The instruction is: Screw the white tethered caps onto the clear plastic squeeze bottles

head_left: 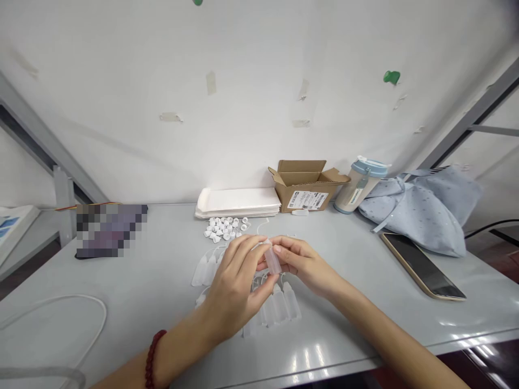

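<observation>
A small translucent plastic bottle (273, 261) is held between both hands above the middle of the table. My left hand (239, 278), with a red bead bracelet on its wrist, grips it from the left with thumb and fingers. From the right, my right hand (304, 262) pinches near its top; the exact contact there is partly hidden. Below my hands lies a row of similar bottles (279, 305) with thin white strips at their necks. More bottles (205, 270) lie left of my left hand, partly covered by it. Behind them is a pile of small white caps (225, 228).
Along the wall stand a stack of white envelopes (239, 201), an open cardboard box (306, 189) and a lidded cup (360, 186). To the right lie a light blue cloth bag (421, 210) and a phone (424, 266). A white cable (101, 319) loops at the left.
</observation>
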The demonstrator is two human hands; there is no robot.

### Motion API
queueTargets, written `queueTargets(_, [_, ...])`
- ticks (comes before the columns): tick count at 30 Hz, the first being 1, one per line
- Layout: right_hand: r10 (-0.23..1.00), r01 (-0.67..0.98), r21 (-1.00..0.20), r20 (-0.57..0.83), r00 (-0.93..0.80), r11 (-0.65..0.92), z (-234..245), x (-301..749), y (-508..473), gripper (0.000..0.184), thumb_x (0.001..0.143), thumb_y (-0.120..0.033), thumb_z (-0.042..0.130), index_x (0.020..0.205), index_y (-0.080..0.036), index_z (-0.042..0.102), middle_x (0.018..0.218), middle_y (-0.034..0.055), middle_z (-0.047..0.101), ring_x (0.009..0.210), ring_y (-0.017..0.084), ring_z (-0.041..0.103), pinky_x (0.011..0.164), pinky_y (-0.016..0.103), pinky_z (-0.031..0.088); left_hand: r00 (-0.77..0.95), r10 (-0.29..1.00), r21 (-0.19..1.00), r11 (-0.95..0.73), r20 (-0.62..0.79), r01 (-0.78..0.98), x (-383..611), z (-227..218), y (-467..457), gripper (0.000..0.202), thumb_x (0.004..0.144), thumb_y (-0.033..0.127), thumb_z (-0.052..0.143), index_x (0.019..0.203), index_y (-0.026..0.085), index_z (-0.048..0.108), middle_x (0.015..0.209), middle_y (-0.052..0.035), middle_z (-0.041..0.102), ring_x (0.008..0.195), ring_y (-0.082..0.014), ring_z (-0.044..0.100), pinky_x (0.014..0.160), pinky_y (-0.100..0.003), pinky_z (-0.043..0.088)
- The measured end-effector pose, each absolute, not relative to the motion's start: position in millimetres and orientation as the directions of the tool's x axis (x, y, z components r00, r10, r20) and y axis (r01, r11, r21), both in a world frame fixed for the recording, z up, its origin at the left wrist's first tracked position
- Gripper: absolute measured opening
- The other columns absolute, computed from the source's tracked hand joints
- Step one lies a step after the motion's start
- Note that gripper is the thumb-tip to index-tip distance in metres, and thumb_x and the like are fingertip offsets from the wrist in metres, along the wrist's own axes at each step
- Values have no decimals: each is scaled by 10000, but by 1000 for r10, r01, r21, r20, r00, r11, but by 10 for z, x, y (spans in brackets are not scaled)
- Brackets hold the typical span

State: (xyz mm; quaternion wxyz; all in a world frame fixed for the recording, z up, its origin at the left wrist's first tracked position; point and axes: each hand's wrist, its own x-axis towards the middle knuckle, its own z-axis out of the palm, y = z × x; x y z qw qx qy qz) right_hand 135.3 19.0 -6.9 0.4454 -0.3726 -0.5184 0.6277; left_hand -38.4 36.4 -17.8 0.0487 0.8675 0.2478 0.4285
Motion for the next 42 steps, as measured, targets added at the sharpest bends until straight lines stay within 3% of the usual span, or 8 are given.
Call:
queueTargets(4, [910, -88, -993, -35, -412, -78, 9, 1462, 195, 315, 890, -397, 530, 1092, -163, 592, 924, 81, 688, 878, 182, 663, 795, 346, 519, 513, 476, 305, -871, 715, 385, -370, -171, 340, 411, 816, 168, 591, 1207, 158, 465, 1164, -123, 558, 1159, -281, 447, 971, -472, 418])
queueTargets(8, [843, 127, -989, -136, -520, -81, 91, 1622, 213, 336, 872, -398, 549, 1095, -151, 598, 809, 50, 676, 771, 159, 655, 658, 277, 533, 581, 457, 319, -889, 674, 329, -348, -168, 325, 386, 811, 149, 568, 1186, 166, 483, 1140, -118, 574, 1128, -285, 467, 944, -479, 428])
queueTargets(17, [641, 522, -846, -463, -612, -114, 152, 1980, 220, 277, 839, -391, 558, 811, -132, 654, 747, 48, 700, 681, 142, 673, 519, 192, 462, 811, 472, 527, -812, 345, 249, -166, -106, 138, 338, 759, 195, 623, 1090, 195, 551, 1081, -81, 594, 1081, -266, 456, 913, -429, 429])
queueTargets(23, [559, 612, -783, -556, -615, -106, 155, 2097, 247, 221, 781, -351, 606, 764, -137, 655, 714, 29, 691, 644, 138, 674, 446, 167, 424, 881, 433, 515, -808, 191, 285, -63, -130, 77, 302, 724, 217, 653, 1020, 180, 601, 1000, -72, 602, 1018, -249, 461, 893, -391, 429])
queueTargets(31, [569, 643, -753, -591, -572, -135, 99, 2126, 298, 190, 745, -322, 629, 734, -133, 644, 678, 23, 680, 631, 141, 669, 436, 165, 415, 875, 460, 432, -827, 150, 360, 85, -171, 107, 199, 737, 247, 604, 920, 174, 579, 899, -65, 592, 921, -250, 467, 796, -400, 446])
queueTargets(42, [540, 678, -728, -612, -578, -99, 18, 2046, 336, 155, 742, -288, 581, 723, -139, 618, 650, 12, 665, 595, 147, 664, 436, 185, 398, 854, 507, 413, -807, 118, 422, 77, -187, 128, 238, 717, 203, 568, 940, 167, 492, 969, -74, 563, 898, -252, 458, 769, -419, 430])
